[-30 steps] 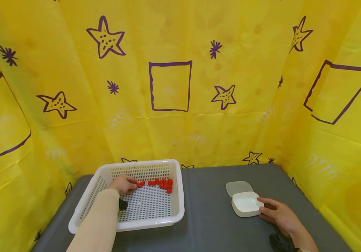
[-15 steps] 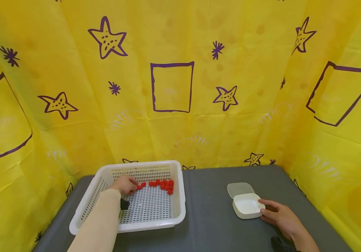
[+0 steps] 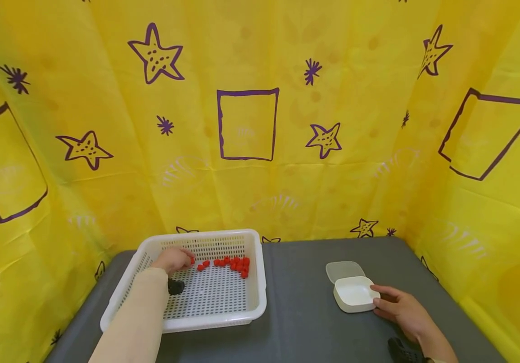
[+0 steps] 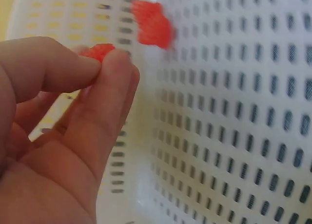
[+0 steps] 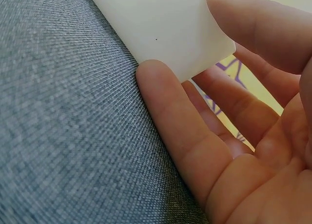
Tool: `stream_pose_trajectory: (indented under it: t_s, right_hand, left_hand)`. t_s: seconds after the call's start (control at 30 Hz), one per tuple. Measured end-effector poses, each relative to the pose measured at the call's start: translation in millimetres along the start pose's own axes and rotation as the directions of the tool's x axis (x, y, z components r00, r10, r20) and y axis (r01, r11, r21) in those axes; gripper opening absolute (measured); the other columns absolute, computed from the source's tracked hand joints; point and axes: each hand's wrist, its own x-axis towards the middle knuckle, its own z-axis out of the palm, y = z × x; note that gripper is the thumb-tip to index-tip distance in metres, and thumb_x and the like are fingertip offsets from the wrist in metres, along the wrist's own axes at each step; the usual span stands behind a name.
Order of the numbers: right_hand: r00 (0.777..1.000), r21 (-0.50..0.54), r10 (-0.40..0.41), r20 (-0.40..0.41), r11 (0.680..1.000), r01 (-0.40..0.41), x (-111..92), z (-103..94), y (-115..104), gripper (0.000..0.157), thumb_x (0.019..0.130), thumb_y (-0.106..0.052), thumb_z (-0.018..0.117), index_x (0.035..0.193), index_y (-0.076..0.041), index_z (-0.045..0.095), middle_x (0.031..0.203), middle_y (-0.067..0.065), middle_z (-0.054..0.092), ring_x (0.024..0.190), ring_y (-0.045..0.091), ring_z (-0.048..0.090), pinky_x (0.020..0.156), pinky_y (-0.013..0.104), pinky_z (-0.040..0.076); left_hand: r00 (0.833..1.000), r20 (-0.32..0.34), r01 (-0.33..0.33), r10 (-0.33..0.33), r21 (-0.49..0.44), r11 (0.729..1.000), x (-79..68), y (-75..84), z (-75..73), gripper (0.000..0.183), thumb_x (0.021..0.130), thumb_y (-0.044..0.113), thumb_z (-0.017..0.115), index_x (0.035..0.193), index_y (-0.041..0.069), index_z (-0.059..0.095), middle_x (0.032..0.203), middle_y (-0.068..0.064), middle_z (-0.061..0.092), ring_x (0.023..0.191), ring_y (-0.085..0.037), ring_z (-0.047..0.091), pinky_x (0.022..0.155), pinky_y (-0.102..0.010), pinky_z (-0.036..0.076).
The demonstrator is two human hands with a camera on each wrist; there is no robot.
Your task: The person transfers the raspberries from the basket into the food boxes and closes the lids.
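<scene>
My left hand [image 3: 173,260] is inside the white perforated basket [image 3: 258,297], near its back left. Between thumb and fingertips it pinches a small red lumpy piece [image 4: 100,51], mostly hidden by the fingers in the left wrist view. Just past the fingertips lie more red pieces [image 4: 153,25], blurred in that view. Several others form a red cluster [image 3: 240,265] at the basket's back right. On the right, my right hand [image 3: 402,310] grips the side of a small white box [image 3: 349,304], thumb at its rim and fingers along the outside. The inside of the box looks bare.
A translucent lid [image 3: 341,270] lies behind the white box, overlapping it in the head view. Both containers rest on a grey cloth-covered table [image 3: 298,292]. A yellow patterned curtain [image 3: 251,201] encloses the back and sides.
My left hand has lifted slightly back and to the left with a red piece pinched, leaving two pieces in view beside it. The right hand and the box have stayed put.
</scene>
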Motion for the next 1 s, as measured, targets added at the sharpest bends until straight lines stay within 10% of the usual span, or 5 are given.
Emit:
stream_pose_trajectory:
  t_s: [0.17,0.53,0.83,1.0]
  right_hand:
    - [1.0,0.006,-0.003,0.014,1.0,0.003,-0.8,-0.9,0.7,0.054,0.096,-0.009,0.068,0.139,0.014,0.046,0.136,0.021,0.051,0.102,0.015,0.064,0.09,0.04,0.054]
    - [1.0,-0.034,0.009,-0.01,0.999,-0.009,0.8,3.0,-3.3,0.058,0.095,-0.011,0.07,0.139,0.016,0.044,0.137,0.028,0.048,0.102,0.018,0.064,0.09,0.041,0.054]
    - [1.0,-0.051,0.013,-0.011,0.999,-0.013,1.7,6.3,-5.1,0.054,0.093,-0.009,0.071,0.135,0.017,0.048,0.128,0.026,0.055,0.1,0.02,0.065,0.087,0.041,0.055]
    - [1.0,-0.036,0.019,-0.005,0.999,-0.019,0.6,7.1,-6.0,0.052,0.094,-0.006,0.07,0.134,0.018,0.047,0.127,0.026,0.056,0.099,0.022,0.065,0.087,0.041,0.055]
  left_hand:
    - [1.0,0.002,0.008,-0.008,-0.2,0.98,-7.1,12.5,-3.3,0.028,0.092,-0.01,0.061,0.119,-0.016,0.061,0.113,-0.025,0.065,0.09,-0.025,0.066,0.081,-0.037,0.058]
    - [0.994,0.049,-0.074,0.096,-0.342,0.937,-25.4,67.7,5.8,0.033,0.097,-0.002,0.06,0.129,-0.012,0.058,0.115,-0.02,0.064,0.11,-0.036,0.064,0.096,-0.042,0.05]
    - [0.971,0.067,-0.146,0.228,-0.591,0.793,-69.8,136.2,59.3,0.03,0.093,-0.007,0.064,0.123,-0.009,0.064,0.113,-0.021,0.065,0.098,-0.027,0.067,0.09,-0.036,0.054]
    - [0.932,0.098,-0.211,0.349,-0.637,0.741,-99.7,162.9,108.9,0.027,0.091,-0.005,0.068,0.118,-0.006,0.067,0.106,-0.016,0.067,0.096,-0.028,0.067,0.091,-0.036,0.053]
